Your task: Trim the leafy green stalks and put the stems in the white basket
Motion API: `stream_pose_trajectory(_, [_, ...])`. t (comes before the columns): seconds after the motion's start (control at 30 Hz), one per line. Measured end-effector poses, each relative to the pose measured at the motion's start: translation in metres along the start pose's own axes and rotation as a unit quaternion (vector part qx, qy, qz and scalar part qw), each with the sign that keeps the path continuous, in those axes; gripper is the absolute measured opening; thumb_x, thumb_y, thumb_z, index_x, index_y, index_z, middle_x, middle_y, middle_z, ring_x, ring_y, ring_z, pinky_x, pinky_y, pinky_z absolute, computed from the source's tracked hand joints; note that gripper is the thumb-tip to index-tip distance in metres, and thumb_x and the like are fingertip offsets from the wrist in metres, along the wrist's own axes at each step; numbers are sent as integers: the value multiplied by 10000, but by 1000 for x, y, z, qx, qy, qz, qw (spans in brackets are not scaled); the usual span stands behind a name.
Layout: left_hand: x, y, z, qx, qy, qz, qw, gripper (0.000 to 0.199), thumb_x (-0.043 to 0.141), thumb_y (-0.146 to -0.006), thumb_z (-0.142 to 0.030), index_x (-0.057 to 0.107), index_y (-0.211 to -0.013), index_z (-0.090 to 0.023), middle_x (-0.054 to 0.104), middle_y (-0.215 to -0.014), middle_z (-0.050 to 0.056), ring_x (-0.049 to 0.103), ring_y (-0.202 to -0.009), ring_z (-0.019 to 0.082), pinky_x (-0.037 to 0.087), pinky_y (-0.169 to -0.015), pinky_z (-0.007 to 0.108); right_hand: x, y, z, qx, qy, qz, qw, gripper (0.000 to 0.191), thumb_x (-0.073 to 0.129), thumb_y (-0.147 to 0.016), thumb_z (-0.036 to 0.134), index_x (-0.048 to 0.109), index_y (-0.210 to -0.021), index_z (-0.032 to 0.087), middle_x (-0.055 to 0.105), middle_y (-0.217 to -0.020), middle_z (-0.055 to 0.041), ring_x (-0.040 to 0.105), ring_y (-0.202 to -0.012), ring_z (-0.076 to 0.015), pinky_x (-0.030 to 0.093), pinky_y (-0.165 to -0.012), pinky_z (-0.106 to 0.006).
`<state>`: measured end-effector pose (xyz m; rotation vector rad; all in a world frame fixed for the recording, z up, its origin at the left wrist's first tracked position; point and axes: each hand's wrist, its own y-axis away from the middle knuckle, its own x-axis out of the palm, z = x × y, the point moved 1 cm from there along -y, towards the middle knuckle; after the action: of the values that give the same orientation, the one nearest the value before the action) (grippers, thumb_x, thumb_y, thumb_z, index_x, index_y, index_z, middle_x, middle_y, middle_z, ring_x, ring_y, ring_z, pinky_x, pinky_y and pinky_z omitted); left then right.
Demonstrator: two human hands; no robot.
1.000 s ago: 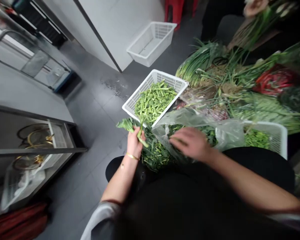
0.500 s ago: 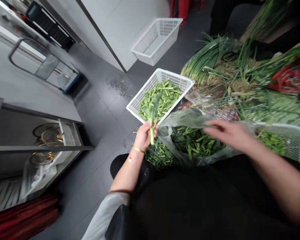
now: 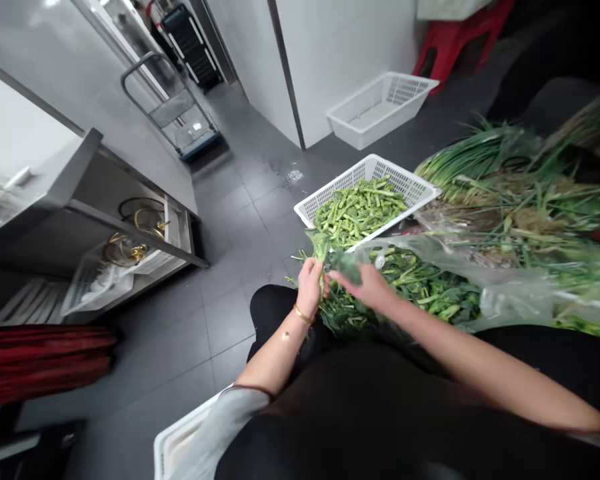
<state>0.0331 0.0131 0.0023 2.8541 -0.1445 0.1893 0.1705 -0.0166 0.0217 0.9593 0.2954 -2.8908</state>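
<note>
Left hand (image 3: 311, 288): closed around a leafy stalk (image 3: 321, 245), near the white basket (image 3: 414, 188).
Right hand (image 3: 370, 289): at a dark leaf (image 3: 348, 267) beside the stalk (blurred; whether it grips, I cannot tell).
White basket: on the floor (image 3: 230, 310), holding green stem pieces (image 3: 360, 210).
Plastic bag (image 3: 517, 295): beside the basket, leafy greens (image 3: 443, 295) inside.

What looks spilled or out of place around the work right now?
One thing: a pale patch on the grey floor, left of the white basket of cut stems. It breaks up an otherwise plainer surface; whether it is water or scraps, I cannot tell. The leafy stalk in the left hand looks ordinary.
</note>
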Motion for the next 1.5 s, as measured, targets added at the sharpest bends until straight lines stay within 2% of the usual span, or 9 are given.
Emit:
stream_pose_trajectory(0.13, [2,24,0,11,-1,27,1000,303,615,-792,-461,520,-883,-188,511,-539,-63,391,-370,54,262,-365,186,-2,-23,1,33,39,1,999,376,442,-866,451,570,-648,172,538,-522,-4,498,-489,-131,324,-491,-236])
stream_pose_trajectory(0.33, [-8,18,-7,-138,169,26,976,258,561,-825,-413,463,-770,-181,421,-494,-49,359,-374,67,270,-357,194,21,22,31,-251,71,21,965,357,427,-871,436,623,-739,168,618,-723,-77,536,-615,-149,364,-551,-263])
stream_pose_trajectory(0.47, [-26,23,-18,-209,236,202,927,284,488,-857,-439,510,-800,-161,391,-481,-50,300,-310,58,185,-297,168,7,19,20,-14,-151,43,987,394,429,-869,482,612,-731,163,570,-569,-29,514,-520,-133,408,-531,-263])
stream_pose_trajectory(0.6, [-31,33,-17,-242,192,332,891,347,444,-863,-481,510,-749,-161,406,-417,-37,331,-256,94,201,-269,195,-9,-7,8,110,-298,151,936,398,598,-736,527,647,-777,134,581,-530,-4,480,-443,-108,405,-485,-256])
stream_pose_trajectory(0.8, [-12,35,-9,-67,67,128,987,387,568,-791,-558,480,-819,-182,536,-504,-32,430,-325,86,258,-326,187,1,-18,2,113,-130,65,983,494,521,-810,540,561,-497,159,515,-414,-29,477,-416,-125,384,-490,-264])
stream_pose_trajectory(0.93, [2,34,-4,-68,149,31,986,400,599,-757,-552,395,-763,-207,464,-486,-74,365,-332,59,239,-352,177,15,-1,19,-27,11,-28,999,325,469,-862,392,634,-679,180,604,-611,-59,556,-600,-169,399,-579,-279])
stream_pose_trajectory(1.1, [-12,18,-18,-81,186,-23,979,369,585,-765,-532,435,-784,-195,458,-493,-65,377,-358,61,269,-382,184,31,27,18,-235,76,51,968,216,441,-865,271,624,-787,186,603,-725,-52,554,-648,-153,390,-590,-254])
stream_pose_trajectory(1.3, [-27,19,-31,-29,123,13,992,378,664,-716,-442,532,-944,-172,547,-595,-29,545,-469,111,382,-422,200,20,14,-22,-10,170,224,960,121,632,-749,283,617,-769,165,617,-681,-47,566,-599,-163,376,-549,-251])
stream_pose_trajectory(1.5, [-10,33,-11,20,5,-5,1000,368,726,-670,-385,536,-917,-189,518,-589,-58,558,-514,96,416,-452,178,-8,-30,11,47,124,53,990,311,472,-875,442,609,-743,196,598,-616,-8,521,-568,-138,331,-550,-241])
